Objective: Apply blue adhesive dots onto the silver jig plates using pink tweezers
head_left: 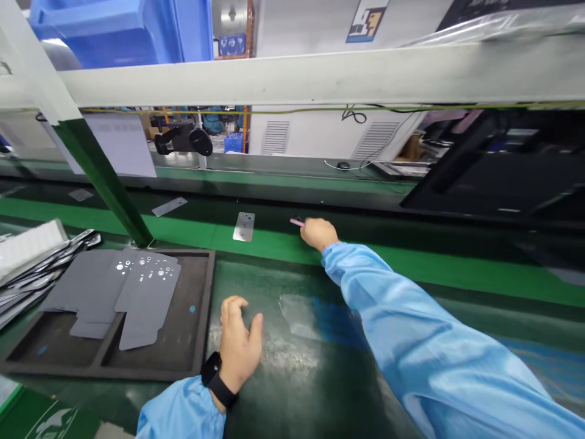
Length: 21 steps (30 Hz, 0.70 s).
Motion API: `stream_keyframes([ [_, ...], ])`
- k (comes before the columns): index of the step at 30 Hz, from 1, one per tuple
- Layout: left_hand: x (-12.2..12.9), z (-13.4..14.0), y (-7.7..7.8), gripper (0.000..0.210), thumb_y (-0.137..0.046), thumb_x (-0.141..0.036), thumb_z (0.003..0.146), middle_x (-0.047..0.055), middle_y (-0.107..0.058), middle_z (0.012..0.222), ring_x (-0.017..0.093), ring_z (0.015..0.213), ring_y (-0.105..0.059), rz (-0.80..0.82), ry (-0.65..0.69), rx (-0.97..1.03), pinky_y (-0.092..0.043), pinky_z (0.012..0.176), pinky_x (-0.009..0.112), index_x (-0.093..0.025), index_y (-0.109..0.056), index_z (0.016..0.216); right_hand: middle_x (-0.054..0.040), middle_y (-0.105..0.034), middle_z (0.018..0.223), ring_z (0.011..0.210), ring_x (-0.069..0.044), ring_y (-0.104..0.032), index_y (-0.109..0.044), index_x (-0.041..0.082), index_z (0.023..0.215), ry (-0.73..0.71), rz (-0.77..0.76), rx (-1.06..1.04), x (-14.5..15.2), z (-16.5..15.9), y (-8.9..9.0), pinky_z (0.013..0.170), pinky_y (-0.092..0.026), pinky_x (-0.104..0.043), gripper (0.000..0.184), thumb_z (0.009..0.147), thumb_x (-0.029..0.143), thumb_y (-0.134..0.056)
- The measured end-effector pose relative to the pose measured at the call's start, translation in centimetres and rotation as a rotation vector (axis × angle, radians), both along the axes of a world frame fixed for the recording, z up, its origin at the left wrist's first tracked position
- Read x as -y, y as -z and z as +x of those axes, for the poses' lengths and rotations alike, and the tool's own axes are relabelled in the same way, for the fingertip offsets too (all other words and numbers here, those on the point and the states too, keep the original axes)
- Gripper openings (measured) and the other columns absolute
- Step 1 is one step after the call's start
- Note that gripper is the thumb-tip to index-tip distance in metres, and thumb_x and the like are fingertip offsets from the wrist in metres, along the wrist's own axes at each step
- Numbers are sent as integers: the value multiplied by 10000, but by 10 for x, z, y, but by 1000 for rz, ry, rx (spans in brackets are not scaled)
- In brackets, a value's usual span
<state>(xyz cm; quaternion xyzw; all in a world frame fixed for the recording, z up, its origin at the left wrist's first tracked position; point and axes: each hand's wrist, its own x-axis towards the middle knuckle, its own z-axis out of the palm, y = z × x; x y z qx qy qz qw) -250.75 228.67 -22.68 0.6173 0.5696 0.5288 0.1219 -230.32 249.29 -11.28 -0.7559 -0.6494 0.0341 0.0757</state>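
My right hand (320,233) reaches far forward over the green strip and is closed on a thin pink piece (297,222), seen nearly edge-on with a small dark part by it. Its kind is unclear. Nearer to me, my left hand (241,341) is above the dark green work surface (292,384), empty, with thumb and fingers apart. Left of it lies a black divided tray (208,305) bearing several overlapping grey phone-shaped sheets (148,299) with small holes at one end. A silvery phone-shaped panel (244,227) rests on the green strip, left of my right hand.
A clear plastic film (299,317) lies between my arms. Another flat panel (169,207) is farther left along the strip. A slanted green-and-white post (105,171) and a white crossbar (292,82) stand ahead. Stacked strips (41,268) pile up at left; a dark screen (512,171) is at right.
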Motion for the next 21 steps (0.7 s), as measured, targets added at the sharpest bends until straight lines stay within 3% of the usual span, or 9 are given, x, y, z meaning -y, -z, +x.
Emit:
stream_keyframes([
  [3, -3, -4, -6, 261, -515, -355, 839, 103, -557, 1028, 237, 971, -579, -131, 32, 204, -470, 842, 427, -209, -434, 1040, -170, -699, 970, 852, -237, -663, -673, 74, 1007, -24, 33, -141, 48, -2, -4, 691, -465, -268, 320, 850, 166, -410],
  [4, -3, -4, -9, 312, -530, -387, 825, 111, -555, 1072, 236, 979, -589, -185, 53, 284, -476, 834, 421, -212, -418, 1059, -130, -707, 883, 744, -201, -653, -678, 88, 962, -88, 18, -324, 73, -4, 0, 613, -451, -246, 310, 832, 160, -406],
  [7, -3, -6, -18, 474, -595, -420, 760, 105, -562, 1120, 215, 912, -632, -372, 197, 475, -506, 759, 373, -221, -364, 1122, -41, -678, 750, 592, -135, -575, -673, 134, 882, -338, -265, -845, 161, -17, 25, 519, -414, -217, 256, 778, 169, -442],
  [9, -1, -8, -23, 520, -628, -367, 720, 51, -604, 993, 188, 806, -642, -518, 316, 470, -507, 711, 335, -221, -362, 1143, 3, -614, 645, 533, -111, -497, -651, 157, 804, -394, -378, -953, 206, -21, 42, 475, -368, -209, 169, 751, 206, -498],
  [11, 2, -9, -29, 514, -629, -310, 701, -3, -605, 867, 173, 748, -629, -616, 398, 395, -493, 690, 308, -218, -382, 1142, 17, -590, 641, 560, -109, -486, -642, 160, 778, -389, -420, -997, 227, -15, 49, 497, -369, -213, 135, 666, 235, -630],
  [14, 3, -8, -39, 456, -615, -275, 697, -23, -599, 846, 161, 729, -608, -660, 487, 276, -468, 671, 285, -220, -420, 1105, -10, -616, 719, 563, -102, -486, -663, 149, 779, -232, -282, -1182, 216, 15, 43, 510, -377, -228, 239, 602, 304, -702],
  [18, -4, 9, -53, 319, -604, -198, 699, -20, -617, 847, 170, 774, -596, -636, 580, 29, -459, 731, 299, -218, -500, 999, -2, -561, 619, 522, -84, -464, -664, 138, 701, -67, 39, -1383, 169, 48, 32, 479, -373, -213, 241, 681, 379, -660],
  [21, -12, 27, -54, 323, -622, -145, 691, 33, -626, 984, 206, 936, -588, -506, 586, -162, -450, 866, 353, -208, -543, 999, 53, -456, 485, 412, -60, -394, -649, 143, 713, -18, 33, -1319, 143, 48, 36, 382, -311, -181, 229, 746, 369, -653],
])
